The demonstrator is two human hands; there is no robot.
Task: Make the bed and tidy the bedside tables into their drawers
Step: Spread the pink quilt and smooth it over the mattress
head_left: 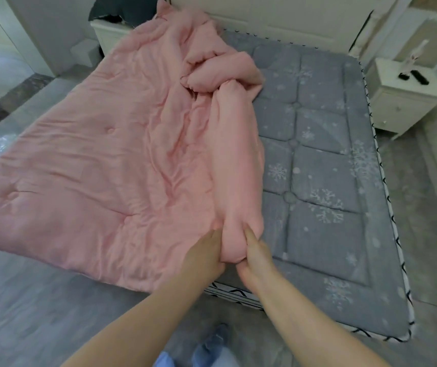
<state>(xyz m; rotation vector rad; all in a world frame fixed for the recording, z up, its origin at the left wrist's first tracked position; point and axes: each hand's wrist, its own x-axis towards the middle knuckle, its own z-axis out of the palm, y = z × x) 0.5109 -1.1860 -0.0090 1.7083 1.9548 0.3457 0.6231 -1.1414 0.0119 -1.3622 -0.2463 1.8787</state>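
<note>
1. L hand (206,256): fingers curled round the near end of a bunched fold of the quilt (100,165); fold is gripped from its left side.
2. R hand (254,254): thumb laid along the fold's right side, fingers tucked under it; same fold end is pinched. Both hands are set close together, fold between them, at the foot edge of the bed.
3. Fold: a thick roll is formed, running from the hands up the bed's middle toward a crumpled heap near the headboard (278,17).
4. Quilt, pink: spread over the bed's left half, overhanging the left side and foot corner onto the floor (26,300). Surface creased.
5. Mattress (325,160): grey w/ snowflake print, right half left uncovered.
6. R table (408,102): white, beside the bed's right head corner; two dark items (414,76) lie on top, type not clear. Drawer front seen closed.
7. L table (103,33): white, behind the quilt's far edge; a dark item (116,9) sits on it, blurred.
</note>
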